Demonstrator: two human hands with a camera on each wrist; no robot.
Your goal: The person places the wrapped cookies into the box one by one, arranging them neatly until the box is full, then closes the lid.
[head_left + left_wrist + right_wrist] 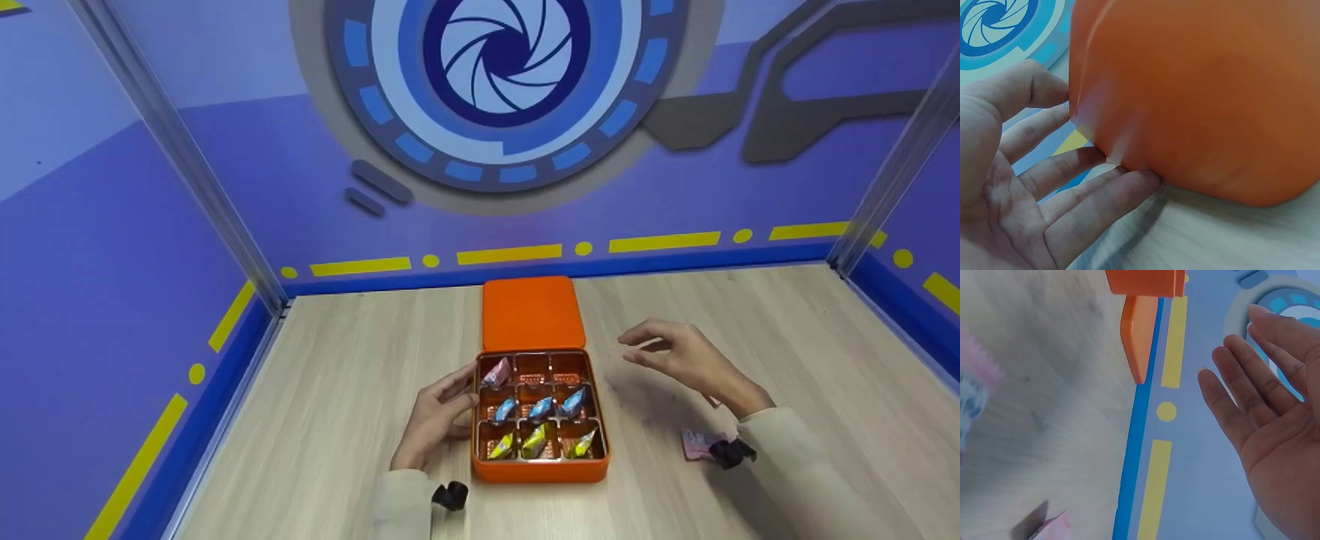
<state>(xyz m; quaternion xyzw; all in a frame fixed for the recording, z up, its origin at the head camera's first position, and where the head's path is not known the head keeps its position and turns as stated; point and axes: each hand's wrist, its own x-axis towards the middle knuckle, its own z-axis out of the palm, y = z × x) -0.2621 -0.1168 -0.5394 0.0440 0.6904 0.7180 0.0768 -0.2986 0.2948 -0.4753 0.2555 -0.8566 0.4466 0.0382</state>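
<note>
An orange box (540, 471) lies with its lid folded back, its clear tray divided into compartments. One pink-wrapped candy (496, 373) sits in the far left compartment; beside it, the bottom shows in two others. Blue-wrapped candies (540, 408) fill the middle row and yellow-wrapped candies (535, 442) the near row. My left hand (437, 416) touches the box's left side with extended fingertips and thumb. To the right of the box, my right hand (679, 358) hovers over the table, fingers loosely bent, holding nothing. Under the right forearm lies another pink candy (697, 444), partly covered.
The orange lid (532, 311) reaches almost to the back wall (255, 165). A further pink candy (1057, 530) shows at the bottom of the right wrist view. Side panels enclose the wooden table (345, 360), and black wrist straps (450, 496) sit on both sleeves.
</note>
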